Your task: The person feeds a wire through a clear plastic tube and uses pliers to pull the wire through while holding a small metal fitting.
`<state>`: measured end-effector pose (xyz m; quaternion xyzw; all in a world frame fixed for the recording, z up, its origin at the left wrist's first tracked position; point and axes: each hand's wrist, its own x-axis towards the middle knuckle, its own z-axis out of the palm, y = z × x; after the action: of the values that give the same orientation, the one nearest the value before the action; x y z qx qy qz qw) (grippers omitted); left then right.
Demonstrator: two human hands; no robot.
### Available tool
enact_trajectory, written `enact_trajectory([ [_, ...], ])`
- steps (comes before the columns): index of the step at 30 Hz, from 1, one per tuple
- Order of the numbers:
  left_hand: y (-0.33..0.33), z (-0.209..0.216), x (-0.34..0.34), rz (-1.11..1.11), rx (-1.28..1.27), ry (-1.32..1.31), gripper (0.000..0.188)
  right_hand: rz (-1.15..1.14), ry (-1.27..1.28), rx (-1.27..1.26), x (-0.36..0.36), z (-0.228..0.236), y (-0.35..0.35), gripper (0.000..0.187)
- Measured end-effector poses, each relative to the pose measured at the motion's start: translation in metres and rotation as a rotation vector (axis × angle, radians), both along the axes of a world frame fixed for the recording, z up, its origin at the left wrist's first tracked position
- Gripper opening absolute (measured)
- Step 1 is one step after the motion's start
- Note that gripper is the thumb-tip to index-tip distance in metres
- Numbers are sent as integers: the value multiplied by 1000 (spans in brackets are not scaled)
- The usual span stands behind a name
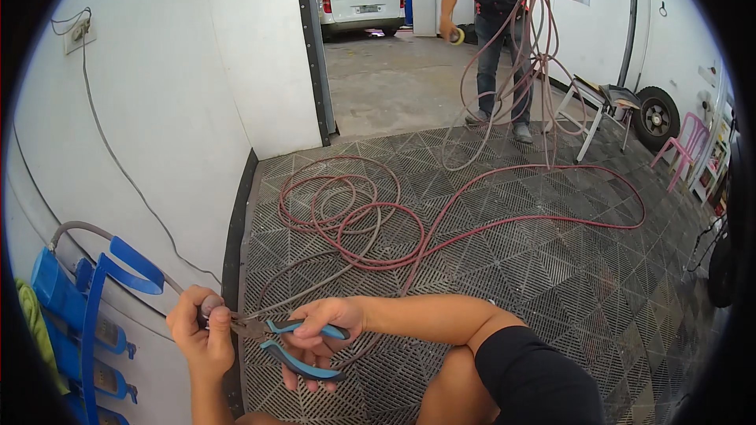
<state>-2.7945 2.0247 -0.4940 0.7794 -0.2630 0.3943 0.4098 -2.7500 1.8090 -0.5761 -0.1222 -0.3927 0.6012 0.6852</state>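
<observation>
My left hand (pixel 201 334) is closed around the end of a grey hose (pixel 175 283) that arches over from the blue wall-mounted unit (pixel 59 283). In my right hand (pixel 327 323) is a pair of pliers (pixel 303 362) with blue and black handles spread apart. Their metal jaws meet the hose end beside my left thumb; exactly what they bite on is too small to tell. A thinner grey hose runs from near the jaws toward the loops of reddish hose (pixel 378 264) on the floor.
By the doorway a person (pixel 492 24) holds a looped bundle of hose (pixel 539 63) and a yellowish roll (pixel 456 36). A step stool (pixel 587 130), a wheel (pixel 657 116) and a pink chair (pixel 687 145) stand at right. Outside is a white van (pixel 362 12). A wall closes the left side.
</observation>
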Motion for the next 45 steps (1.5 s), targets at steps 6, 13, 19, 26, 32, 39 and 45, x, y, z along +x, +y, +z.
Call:
enact_trajectory([
  [6,13,8,-7,-204,-288,414,43,100,224,49,-14,10,2,40],
  [13,19,12,-10,-294,180,184,42,121,-37,-26,6,3,-14,40],
  [19,26,9,-19,-175,80,143,33,63,-80,29,14,-4,13,38],
  [26,21,35,-7,32,-489,414,35,-574,-493,-252,7,24,-17,41],
  [32,25,19,5,-85,-658,477,45,-1587,-1563,-497,-2,34,6,45],
  [39,3,5,18,-29,-523,473,44,-1640,-1925,-615,-6,50,-3,45],
  [45,-5,6,23,-10,-544,502,45,-1675,-2023,-601,0,43,-2,41],
])
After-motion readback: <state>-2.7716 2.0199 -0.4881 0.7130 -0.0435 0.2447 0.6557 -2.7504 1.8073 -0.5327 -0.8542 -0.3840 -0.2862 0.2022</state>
